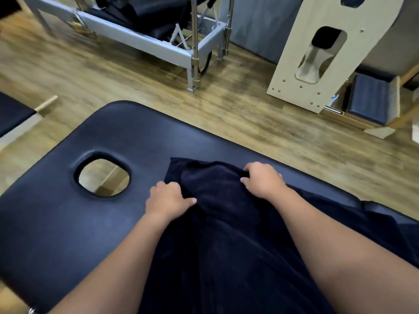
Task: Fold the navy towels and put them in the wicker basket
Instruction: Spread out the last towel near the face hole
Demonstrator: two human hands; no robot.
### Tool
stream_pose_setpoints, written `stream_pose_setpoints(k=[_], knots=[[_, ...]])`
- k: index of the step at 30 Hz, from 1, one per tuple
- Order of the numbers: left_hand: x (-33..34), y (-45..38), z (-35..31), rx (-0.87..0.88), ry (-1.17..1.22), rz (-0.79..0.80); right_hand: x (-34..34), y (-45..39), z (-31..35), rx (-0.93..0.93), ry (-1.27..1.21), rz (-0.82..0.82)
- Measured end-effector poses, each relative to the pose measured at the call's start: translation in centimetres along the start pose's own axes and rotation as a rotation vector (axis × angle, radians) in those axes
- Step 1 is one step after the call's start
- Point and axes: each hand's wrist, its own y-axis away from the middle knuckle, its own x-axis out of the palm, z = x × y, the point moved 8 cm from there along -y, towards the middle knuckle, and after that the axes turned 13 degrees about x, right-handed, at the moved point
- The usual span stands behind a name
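A navy towel lies rumpled on a dark blue padded massage table, running from the table's middle toward me. My left hand grips the towel's left side, fingers curled into the cloth. On the towel's far right part, my right hand pinches a bunched fold. More navy cloth spreads to the right over the table. No wicker basket is in view.
The table has an oval face hole at the left. Beyond its far edge is wooden floor. A grey metal exercise frame stands at the back, a pale wooden panel with cut-outs at the right, with a navy padded box beside it.
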Motion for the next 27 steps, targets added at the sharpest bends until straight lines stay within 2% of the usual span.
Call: stream_pose_setpoints(k=[2,3,5,7,10,12,14,16,19,20,22,24,27], knots=[[0.0,1.1,-0.2,0.069,0.135,-0.156,0.3,-0.3,0.4,0.026,-0.025,-0.018],[0.4,1.8,-0.2,0.067,0.175,-0.161,0.3,-0.4,0.8,0.026,-0.045,-0.030],[1.5,3.1,0.0,0.021,0.071,-0.050,0.4,-0.2,2.4,-0.013,-0.065,-0.038],[1.8,3.7,0.1,0.036,-0.031,-0.037,0.9,0.3,4.9,-0.091,-0.049,-0.023],[0.0,4.3,-0.5,0.167,0.006,-0.267,1.9,0.8,8.2,-0.162,-0.005,-0.021],[-1.1,5.1,-1.0,0.246,-0.051,-0.441,2.3,0.7,9.8,-0.153,-0.020,-0.060],[-1.7,5.9,-1.4,0.293,-0.036,-0.525,2.3,0.5,11.0,-0.131,-0.091,-0.075],[-1.6,6.2,0.0,0.188,0.200,-0.502,1.7,0.4,12.3,-0.160,-0.277,-0.048],[-1.2,6.9,4.8,-0.165,0.812,-0.501,0.1,0.3,14.0,-0.272,-0.595,-0.012],[-1.1,7.2,6.0,-0.235,0.846,-0.503,0.1,0.3,14.3,-0.294,-0.589,0.014],[-1.2,7.5,6.8,-0.248,0.485,-0.370,1.4,0.2,14.7,-0.307,-0.342,0.052],[-1.0,7.7,5.8,-0.167,0.115,-0.286,2.6,0.1,14.0,-0.269,-0.054,0.001],[0.3,7.8,2.9,-0.031,0.010,-0.219,2.6,-0.1,12.5,-0.166,0.055,-0.064]])
